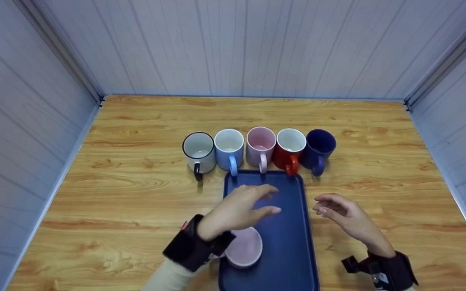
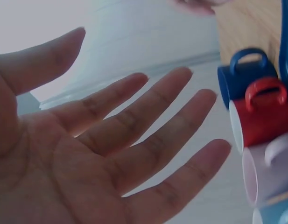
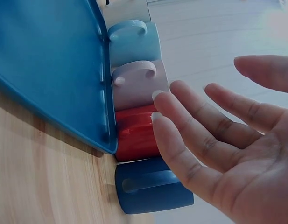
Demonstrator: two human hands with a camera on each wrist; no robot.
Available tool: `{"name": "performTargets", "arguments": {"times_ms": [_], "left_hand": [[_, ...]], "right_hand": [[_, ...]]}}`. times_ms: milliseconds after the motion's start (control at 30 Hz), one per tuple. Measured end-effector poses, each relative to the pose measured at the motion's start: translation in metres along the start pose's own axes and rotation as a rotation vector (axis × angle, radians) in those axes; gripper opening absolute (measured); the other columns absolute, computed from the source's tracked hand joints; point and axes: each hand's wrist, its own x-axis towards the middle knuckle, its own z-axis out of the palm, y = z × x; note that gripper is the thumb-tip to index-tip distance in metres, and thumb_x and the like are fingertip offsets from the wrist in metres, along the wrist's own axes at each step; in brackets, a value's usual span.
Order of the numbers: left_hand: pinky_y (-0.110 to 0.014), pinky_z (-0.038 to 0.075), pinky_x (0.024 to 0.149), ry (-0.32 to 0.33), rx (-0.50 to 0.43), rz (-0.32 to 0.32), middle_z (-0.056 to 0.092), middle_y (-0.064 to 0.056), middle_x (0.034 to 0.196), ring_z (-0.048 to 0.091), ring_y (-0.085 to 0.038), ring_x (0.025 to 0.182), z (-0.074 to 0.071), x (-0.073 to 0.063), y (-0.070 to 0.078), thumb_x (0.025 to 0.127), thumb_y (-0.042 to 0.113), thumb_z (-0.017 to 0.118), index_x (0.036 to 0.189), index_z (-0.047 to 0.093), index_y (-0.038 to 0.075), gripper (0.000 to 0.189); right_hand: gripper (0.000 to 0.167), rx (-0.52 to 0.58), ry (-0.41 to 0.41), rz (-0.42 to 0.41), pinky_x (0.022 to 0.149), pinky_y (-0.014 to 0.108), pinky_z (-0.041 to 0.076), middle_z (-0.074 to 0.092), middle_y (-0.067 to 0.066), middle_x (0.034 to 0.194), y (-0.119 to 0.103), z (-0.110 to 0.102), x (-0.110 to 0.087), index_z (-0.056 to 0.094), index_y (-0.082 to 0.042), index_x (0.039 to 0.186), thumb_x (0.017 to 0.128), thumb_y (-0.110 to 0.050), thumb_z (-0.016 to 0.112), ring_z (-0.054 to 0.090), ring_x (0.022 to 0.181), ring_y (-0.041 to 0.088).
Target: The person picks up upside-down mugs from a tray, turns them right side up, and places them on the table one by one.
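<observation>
My left hand (image 1: pixel 239 208) hovers over the dark blue tray (image 1: pixel 285 242), its fingers apart and nothing in them. To the right of the tray's edge is my right hand (image 1: pixel 346 216), also holding nothing, with fingers loosely bent. A round pink dish (image 1: pixel 244 247) lies on the tray, partly covered by the left wrist. Beyond the tray stands a row of mugs with handles toward me: white with black rim (image 1: pixel 199 151), light blue (image 1: pixel 229 149), pink (image 1: pixel 261 145), red (image 1: pixel 289 149) and dark blue (image 1: pixel 318 149).
The wooden tabletop (image 1: pixel 136 202) extends on both sides of the tray. Pale panel walls (image 1: pixel 241 48) enclose the table at the back, left and right. The mugs stand close together at the tray's far edge.
</observation>
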Motion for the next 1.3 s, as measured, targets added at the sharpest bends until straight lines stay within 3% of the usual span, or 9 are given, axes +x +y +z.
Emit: {"name": "performTargets", "arguments": {"times_ms": [167,333,433,633,700,867,1033,1300], "left_hand": [[-0.038,0.043,0.086,0.017,0.02,0.016,0.064,-0.012,0.105,0.058,-0.025,0.099,-0.009,-0.021,-0.015,0.089,0.025,0.06,0.115,0.057,0.001,0.036],[-0.035,0.047,0.078,-0.038,0.074,0.02,0.065,-0.013,0.097,0.06,-0.024,0.09,-0.011,-0.038,-0.03,0.081,0.024,0.069,0.107,0.06,-0.002,0.038],[-0.032,0.048,0.074,-0.081,0.123,-0.005,0.065,-0.01,0.092,0.06,-0.022,0.084,-0.008,-0.048,-0.038,0.073,0.025,0.076,0.102,0.063,-0.001,0.041],[-0.027,0.045,0.06,-0.119,0.171,-0.117,0.062,-0.004,0.077,0.056,-0.017,0.069,0.003,-0.065,-0.051,0.058,0.022,0.084,0.088,0.064,0.004,0.04],[-0.026,0.042,0.054,-0.122,0.17,-0.141,0.057,0.001,0.069,0.051,-0.013,0.061,0.009,-0.068,-0.054,0.059,0.019,0.083,0.083,0.063,0.006,0.034],[-0.023,0.036,0.048,-0.123,0.151,-0.128,0.046,0.008,0.055,0.042,-0.007,0.05,0.023,-0.073,-0.062,0.064,0.016,0.08,0.069,0.06,0.009,0.022],[-0.026,0.035,0.049,-0.123,0.17,-0.147,0.045,0.006,0.057,0.045,-0.013,0.054,0.034,-0.075,-0.065,0.062,0.019,0.081,0.063,0.051,0.01,0.031],[-0.031,0.038,0.051,-0.06,0.171,-0.117,0.051,-0.001,0.062,0.053,-0.02,0.059,0.048,-0.08,-0.068,0.074,0.013,0.071,0.071,0.053,0.009,0.019]], "right_hand": [[0.025,0.004,-0.011,0.026,0.074,0.025,0.05,0.06,0.022,0.098,0.0,-0.001,0.0,0.049,0.016,0.113,0.091,0.005,0.049,0.062,0.09,0.013],[0.025,0.009,-0.015,0.053,0.075,0.026,0.05,0.058,0.029,0.099,-0.002,-0.001,-0.001,0.049,0.016,0.113,0.092,0.003,0.049,0.062,0.09,0.016],[0.025,0.011,-0.015,0.058,0.075,0.025,0.05,0.057,0.031,0.098,-0.002,-0.001,-0.001,0.049,0.016,0.112,0.092,0.003,0.049,0.062,0.09,0.016],[0.023,0.01,-0.018,0.048,0.074,0.025,0.05,0.057,0.031,0.096,-0.001,-0.001,-0.001,0.05,0.017,0.11,0.091,0.003,0.049,0.062,0.089,0.017],[0.023,0.008,-0.017,0.046,0.074,0.025,0.05,0.057,0.031,0.096,-0.001,-0.001,-0.001,0.05,0.017,0.11,0.091,0.003,0.049,0.062,0.088,0.018],[0.022,0.011,-0.015,0.044,0.073,0.025,0.051,0.057,0.031,0.094,0.0,-0.001,-0.001,0.05,0.017,0.109,0.091,0.004,0.049,0.063,0.087,0.016],[0.023,0.024,-0.028,0.043,0.073,0.025,0.051,0.057,0.032,0.094,0.001,-0.001,-0.002,0.05,0.018,0.109,0.091,0.003,0.049,0.063,0.087,0.014],[0.021,0.039,-0.044,0.023,0.071,0.025,0.051,0.061,0.024,0.093,0.004,-0.002,-0.003,0.05,0.019,0.108,0.091,0.006,0.048,0.063,0.084,0.013]]}}
